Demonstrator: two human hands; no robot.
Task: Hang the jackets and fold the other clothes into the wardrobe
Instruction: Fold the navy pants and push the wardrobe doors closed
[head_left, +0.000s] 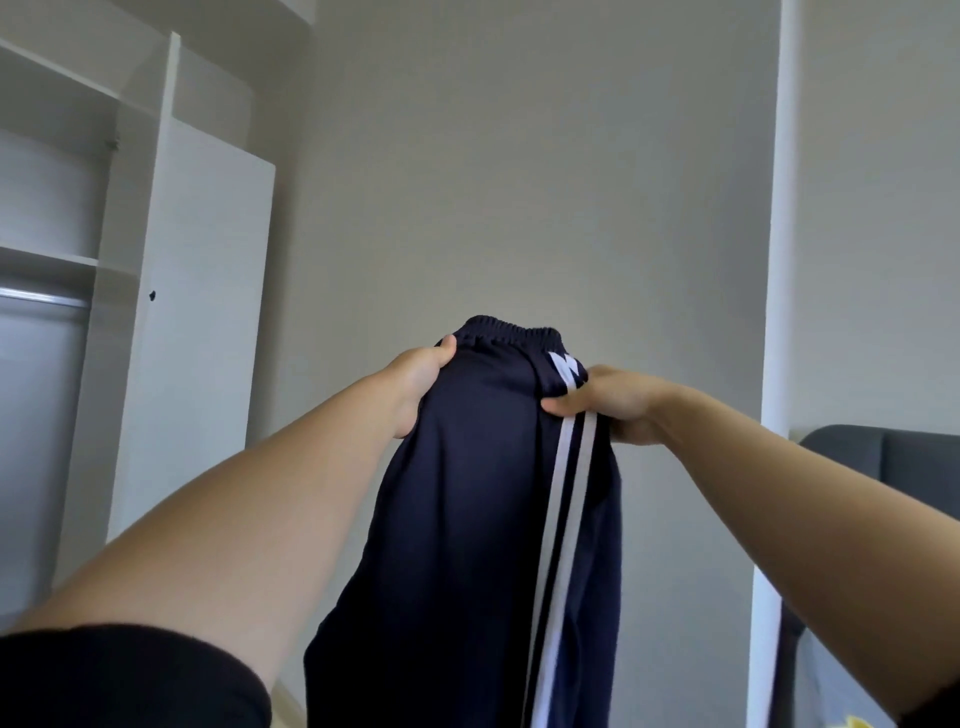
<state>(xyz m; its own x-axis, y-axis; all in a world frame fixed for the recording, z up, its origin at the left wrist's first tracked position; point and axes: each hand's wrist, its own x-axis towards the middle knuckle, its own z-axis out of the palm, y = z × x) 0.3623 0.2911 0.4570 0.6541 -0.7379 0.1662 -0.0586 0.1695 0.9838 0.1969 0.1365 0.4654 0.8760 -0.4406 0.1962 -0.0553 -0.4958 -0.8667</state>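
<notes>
Navy track trousers (467, 519) hanging lengthwise in mid-air, elastic waistband uppermost, two white stripes down one side (white logo near waistband), fabric loosely draped.

soft even daylight, wide-angle edge distortion

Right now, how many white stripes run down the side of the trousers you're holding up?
2, side by side down the navy trousers: a left stripe and a right stripe, starting beneath the right hand and running out of frame below.
</notes>
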